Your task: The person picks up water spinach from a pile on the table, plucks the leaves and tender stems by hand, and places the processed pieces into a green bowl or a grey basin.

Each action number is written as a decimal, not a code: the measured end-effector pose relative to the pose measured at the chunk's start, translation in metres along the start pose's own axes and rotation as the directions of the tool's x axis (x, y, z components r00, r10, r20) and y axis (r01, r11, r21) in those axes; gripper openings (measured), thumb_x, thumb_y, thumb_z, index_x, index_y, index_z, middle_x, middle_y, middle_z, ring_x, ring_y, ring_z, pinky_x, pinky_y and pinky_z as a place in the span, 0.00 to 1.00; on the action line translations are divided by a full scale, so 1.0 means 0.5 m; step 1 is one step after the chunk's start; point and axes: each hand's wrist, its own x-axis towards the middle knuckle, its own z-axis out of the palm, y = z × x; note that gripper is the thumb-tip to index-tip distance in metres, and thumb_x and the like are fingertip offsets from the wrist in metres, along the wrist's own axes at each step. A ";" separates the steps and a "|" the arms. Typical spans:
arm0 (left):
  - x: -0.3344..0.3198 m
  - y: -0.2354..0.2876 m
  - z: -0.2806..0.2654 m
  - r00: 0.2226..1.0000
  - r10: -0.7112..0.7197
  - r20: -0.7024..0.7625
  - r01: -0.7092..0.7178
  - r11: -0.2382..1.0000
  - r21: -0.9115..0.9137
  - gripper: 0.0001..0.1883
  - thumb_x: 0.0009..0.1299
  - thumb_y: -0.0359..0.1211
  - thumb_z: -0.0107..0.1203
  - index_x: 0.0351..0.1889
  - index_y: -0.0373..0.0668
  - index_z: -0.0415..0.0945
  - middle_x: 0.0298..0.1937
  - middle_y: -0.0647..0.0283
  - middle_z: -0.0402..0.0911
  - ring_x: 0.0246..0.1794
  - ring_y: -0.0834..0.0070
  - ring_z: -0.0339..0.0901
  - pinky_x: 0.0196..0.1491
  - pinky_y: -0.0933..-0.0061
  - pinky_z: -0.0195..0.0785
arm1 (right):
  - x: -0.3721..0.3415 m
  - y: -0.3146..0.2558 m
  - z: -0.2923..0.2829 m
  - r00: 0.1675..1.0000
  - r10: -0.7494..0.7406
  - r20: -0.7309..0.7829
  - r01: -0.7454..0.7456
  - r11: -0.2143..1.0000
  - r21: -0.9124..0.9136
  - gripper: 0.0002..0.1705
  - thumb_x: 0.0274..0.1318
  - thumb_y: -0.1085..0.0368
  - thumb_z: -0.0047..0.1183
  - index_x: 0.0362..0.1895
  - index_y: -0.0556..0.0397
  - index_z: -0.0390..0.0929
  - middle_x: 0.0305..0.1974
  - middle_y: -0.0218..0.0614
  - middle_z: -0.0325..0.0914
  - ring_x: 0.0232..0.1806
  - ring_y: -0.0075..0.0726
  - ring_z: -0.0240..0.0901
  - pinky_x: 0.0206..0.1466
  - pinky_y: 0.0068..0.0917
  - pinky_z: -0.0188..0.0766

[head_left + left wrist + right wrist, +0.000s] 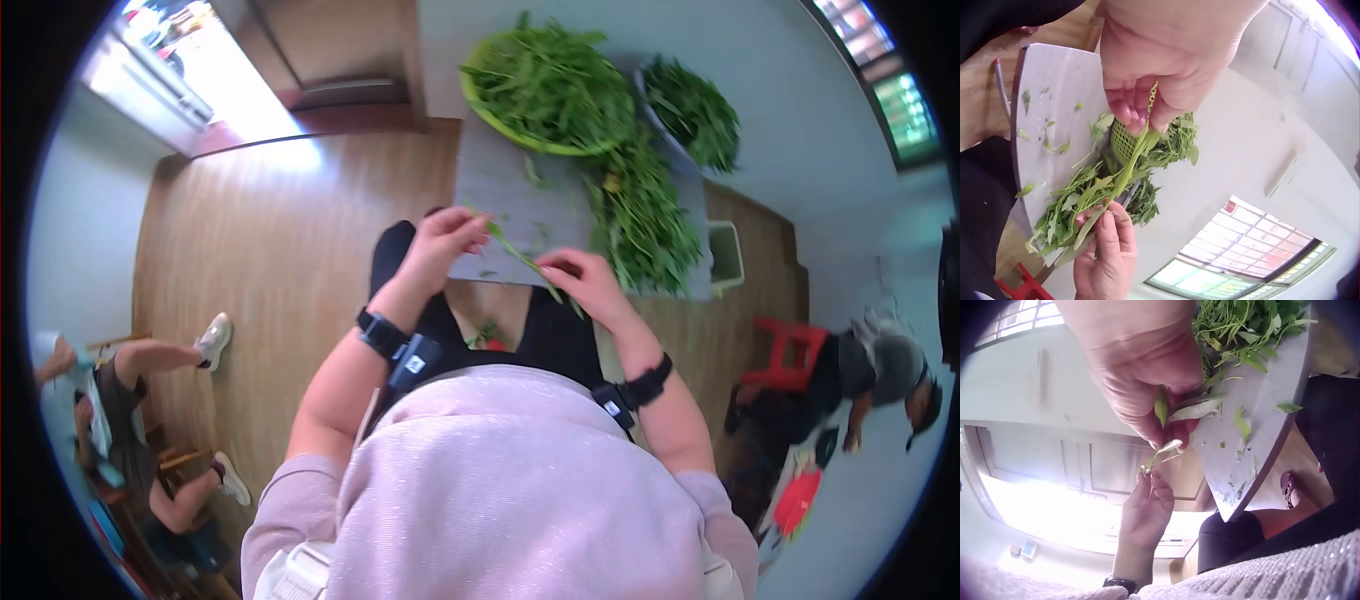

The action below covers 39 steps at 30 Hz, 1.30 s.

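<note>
Above the near edge of the grey table [500,185], a long leafy green stem [516,255] stretches between both hands. My left hand [440,250] pinches one end of it between thumb and fingers. The fingers of my right hand [592,286] pinch it lower down, near its leaves, as the left wrist view shows along the stem [1127,172]. Beside the right hand lies a loose pile of leafy greens [645,220]. Torn leaf scraps [1242,425] dot the tabletop near the hands.
At the table's back stands a lime-green basket [472,98] heaped with greens, beside another container of greens [697,115]. A pale bin [728,253] is right of the table. One person [140,420] sits at left; another [870,370] is at right by a red stool [790,352].
</note>
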 end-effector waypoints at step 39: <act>-0.013 -0.025 -0.050 0.998 -0.042 0.040 0.050 0.974 -0.222 0.11 0.70 0.30 0.51 0.46 0.33 0.74 0.39 0.61 0.78 0.36 0.79 0.76 0.44 0.79 0.71 | 0.055 0.011 0.014 0.970 -0.233 0.075 0.232 0.773 -0.591 0.13 0.59 0.58 0.43 0.36 0.51 0.76 0.30 0.44 0.77 0.33 0.53 0.73 0.37 0.43 0.69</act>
